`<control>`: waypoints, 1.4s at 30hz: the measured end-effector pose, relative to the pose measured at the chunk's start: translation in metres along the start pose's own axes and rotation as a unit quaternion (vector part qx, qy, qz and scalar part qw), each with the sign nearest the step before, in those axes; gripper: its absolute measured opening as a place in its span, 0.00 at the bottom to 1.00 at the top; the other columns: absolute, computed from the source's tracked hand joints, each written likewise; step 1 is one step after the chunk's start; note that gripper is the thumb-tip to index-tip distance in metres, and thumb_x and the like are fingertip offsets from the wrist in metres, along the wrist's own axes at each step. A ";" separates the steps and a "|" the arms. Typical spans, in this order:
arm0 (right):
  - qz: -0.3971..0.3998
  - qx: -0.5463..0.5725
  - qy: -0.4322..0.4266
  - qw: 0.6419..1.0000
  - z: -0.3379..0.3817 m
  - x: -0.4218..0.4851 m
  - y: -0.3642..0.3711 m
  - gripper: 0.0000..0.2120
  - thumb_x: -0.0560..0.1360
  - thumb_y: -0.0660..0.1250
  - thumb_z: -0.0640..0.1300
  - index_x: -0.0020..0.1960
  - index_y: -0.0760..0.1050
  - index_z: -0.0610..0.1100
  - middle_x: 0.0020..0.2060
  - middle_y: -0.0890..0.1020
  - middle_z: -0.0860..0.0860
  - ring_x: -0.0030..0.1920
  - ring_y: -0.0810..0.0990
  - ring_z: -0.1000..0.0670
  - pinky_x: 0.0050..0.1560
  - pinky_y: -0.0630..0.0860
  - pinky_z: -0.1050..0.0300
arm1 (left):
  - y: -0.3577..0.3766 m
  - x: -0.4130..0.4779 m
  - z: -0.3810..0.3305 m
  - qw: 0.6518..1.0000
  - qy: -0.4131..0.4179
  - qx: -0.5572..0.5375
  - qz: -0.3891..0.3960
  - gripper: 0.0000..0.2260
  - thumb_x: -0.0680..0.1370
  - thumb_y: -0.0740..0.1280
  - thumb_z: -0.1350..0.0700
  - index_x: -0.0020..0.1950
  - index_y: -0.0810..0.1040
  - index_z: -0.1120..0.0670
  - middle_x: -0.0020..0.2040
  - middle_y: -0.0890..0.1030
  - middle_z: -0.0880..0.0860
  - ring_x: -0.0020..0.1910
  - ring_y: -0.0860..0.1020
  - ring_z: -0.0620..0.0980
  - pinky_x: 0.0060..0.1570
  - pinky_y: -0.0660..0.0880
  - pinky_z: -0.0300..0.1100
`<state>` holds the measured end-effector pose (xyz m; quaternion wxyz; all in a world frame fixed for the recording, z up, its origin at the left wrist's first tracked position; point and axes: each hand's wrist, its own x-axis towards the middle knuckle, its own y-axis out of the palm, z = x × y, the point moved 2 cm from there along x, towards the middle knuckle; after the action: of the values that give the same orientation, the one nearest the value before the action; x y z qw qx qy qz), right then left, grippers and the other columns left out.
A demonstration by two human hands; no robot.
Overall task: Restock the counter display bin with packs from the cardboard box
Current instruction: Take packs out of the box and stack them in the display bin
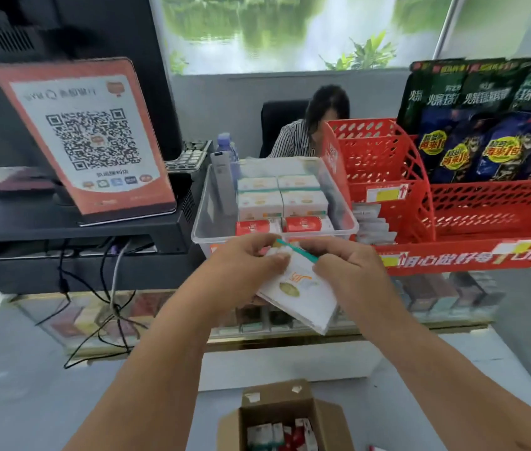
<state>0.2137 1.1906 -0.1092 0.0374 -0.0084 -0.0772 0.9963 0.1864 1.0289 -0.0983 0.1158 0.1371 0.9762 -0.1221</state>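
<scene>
I hold a white pack (299, 294) with a yellow emblem and a teal top edge, tilted, just in front of the clear display bin (202, 219). My left hand (244, 265) pinches its upper left end. My right hand (345, 268) grips its upper right edge. The bin on the counter holds white packs at the back and two red packs at the front. The open cardboard box (329, 421) stands on the floor below, with several white and red packs inside.
A red mesh rack (472, 203) with dark snack bags stands right of the bin. A QR code sign (85, 138) sits on a black register at left, cables hanging below. A person sits behind the counter. The glass counter shows boxed goods underneath.
</scene>
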 end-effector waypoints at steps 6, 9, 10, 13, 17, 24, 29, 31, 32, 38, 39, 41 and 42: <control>-0.049 -0.282 -0.181 0.941 0.024 0.028 0.017 0.18 0.74 0.68 0.54 0.63 0.78 0.53 0.60 0.79 0.57 0.61 0.76 0.58 0.60 0.74 0.58 | -0.044 0.036 -0.012 0.996 0.006 -0.091 0.019 0.10 0.79 0.66 0.60 0.56 0.80 0.48 0.48 0.85 0.54 0.42 0.84 0.52 0.41 0.81 0.50; -0.003 -0.528 -0.264 0.807 0.030 0.047 0.037 0.33 0.70 0.62 0.66 0.71 0.70 0.50 0.65 0.74 0.53 0.68 0.69 0.49 0.69 0.66 0.48 | -0.058 0.056 -0.020 0.996 0.029 -0.089 0.013 0.08 0.79 0.65 0.58 0.54 0.82 0.49 0.49 0.85 0.55 0.42 0.83 0.53 0.41 0.82 0.51; -0.001 -0.577 -0.264 0.773 0.031 0.056 0.041 0.35 0.70 0.62 0.66 0.72 0.67 0.49 0.65 0.74 0.51 0.68 0.68 0.47 0.69 0.65 0.46 | -0.060 0.062 -0.021 0.995 0.031 -0.092 0.017 0.08 0.79 0.65 0.58 0.53 0.82 0.49 0.49 0.85 0.54 0.42 0.83 0.53 0.43 0.82 0.52; 0.015 -0.629 -0.225 0.744 0.036 0.083 0.044 0.40 0.69 0.63 0.62 0.75 0.59 0.47 0.66 0.72 0.49 0.68 0.69 0.45 0.68 0.66 0.43 | -0.062 0.077 -0.024 0.995 0.030 -0.096 0.028 0.08 0.80 0.65 0.58 0.52 0.82 0.48 0.48 0.85 0.54 0.43 0.84 0.53 0.45 0.82 0.53; 0.073 -0.650 -0.200 0.730 0.034 0.121 0.039 0.41 0.71 0.67 0.57 0.78 0.52 0.49 0.66 0.72 0.51 0.68 0.69 0.46 0.71 0.63 0.44 | -0.063 0.099 -0.025 0.997 0.023 -0.076 0.003 0.12 0.77 0.68 0.54 0.60 0.78 0.44 0.52 0.84 0.54 0.50 0.83 0.57 0.48 0.81 0.59; 0.101 -0.668 -0.144 0.723 0.007 0.237 0.010 0.42 0.72 0.70 0.49 0.78 0.50 0.49 0.66 0.70 0.45 0.68 0.67 0.42 0.69 0.66 0.46 | -0.062 0.130 -0.032 0.997 0.029 0.015 -0.067 0.26 0.69 0.69 0.41 0.67 0.72 0.37 0.62 0.76 0.47 0.54 0.81 0.50 0.55 0.78 0.56; 0.084 -0.667 -0.144 0.726 -0.012 0.296 -0.001 0.38 0.72 0.66 0.40 0.76 0.52 0.51 0.67 0.67 0.43 0.70 0.62 0.39 0.71 0.63 0.43 | -0.054 0.156 -0.037 0.993 0.037 0.071 -0.087 0.21 0.76 0.68 0.45 0.68 0.72 0.40 0.62 0.76 0.46 0.54 0.79 0.45 0.51 0.78 0.46; 0.076 -0.666 -0.138 0.730 -0.018 0.304 -0.001 0.39 0.72 0.64 0.37 0.77 0.51 0.52 0.74 0.60 0.42 0.76 0.53 0.39 0.75 0.55 0.41 | -0.048 0.167 -0.038 0.990 0.036 0.101 -0.096 0.20 0.77 0.67 0.47 0.70 0.72 0.41 0.63 0.76 0.46 0.52 0.79 0.43 0.44 0.76 0.38; 0.073 -0.663 -0.140 0.732 -0.021 0.305 -0.001 0.39 0.72 0.64 0.36 0.78 0.50 0.52 0.76 0.56 0.42 0.77 0.49 0.39 0.76 0.53 0.41 | -0.044 0.172 -0.039 0.988 0.036 0.118 -0.096 0.20 0.77 0.67 0.46 0.70 0.72 0.41 0.64 0.76 0.46 0.52 0.78 0.43 0.42 0.74 0.37; 0.038 -0.644 -0.171 0.744 -0.031 0.295 -0.002 0.31 0.73 0.63 0.36 0.74 0.60 0.51 0.69 0.65 0.43 0.72 0.60 0.38 0.71 0.61 0.41 | -0.024 0.202 -0.050 0.983 0.039 0.158 -0.083 0.22 0.77 0.67 0.47 0.71 0.71 0.44 0.67 0.75 0.48 0.61 0.76 0.47 0.60 0.74 0.47; 0.022 -0.647 -0.171 0.742 -0.032 0.293 -0.003 0.30 0.74 0.63 0.37 0.73 0.61 0.50 0.68 0.66 0.43 0.71 0.61 0.38 0.69 0.64 0.42 | -0.021 0.206 -0.051 0.983 0.039 0.159 -0.081 0.22 0.77 0.67 0.47 0.71 0.71 0.44 0.67 0.75 0.49 0.62 0.75 0.47 0.59 0.74 0.46; -0.010 -0.659 -0.175 0.732 -0.033 0.290 -0.003 0.26 0.75 0.63 0.39 0.72 0.63 0.50 0.66 0.69 0.44 0.69 0.64 0.38 0.64 0.66 0.44 | -0.019 0.213 -0.053 0.984 0.038 0.159 -0.077 0.22 0.78 0.67 0.48 0.71 0.71 0.44 0.68 0.74 0.49 0.63 0.75 0.48 0.57 0.74 0.44; -0.016 -0.663 -0.178 0.727 -0.033 0.290 -0.003 0.25 0.76 0.62 0.40 0.71 0.64 0.50 0.65 0.70 0.44 0.68 0.65 0.39 0.62 0.67 0.45 | -0.018 0.215 -0.053 0.984 0.039 0.158 -0.078 0.22 0.78 0.67 0.48 0.71 0.71 0.44 0.68 0.74 0.49 0.63 0.75 0.48 0.56 0.74 0.44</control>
<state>-0.0743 1.2203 -0.1448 0.0235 0.1475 -0.7235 0.6740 -0.0302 1.0783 -0.1005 0.0444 0.0821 0.9562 -0.2775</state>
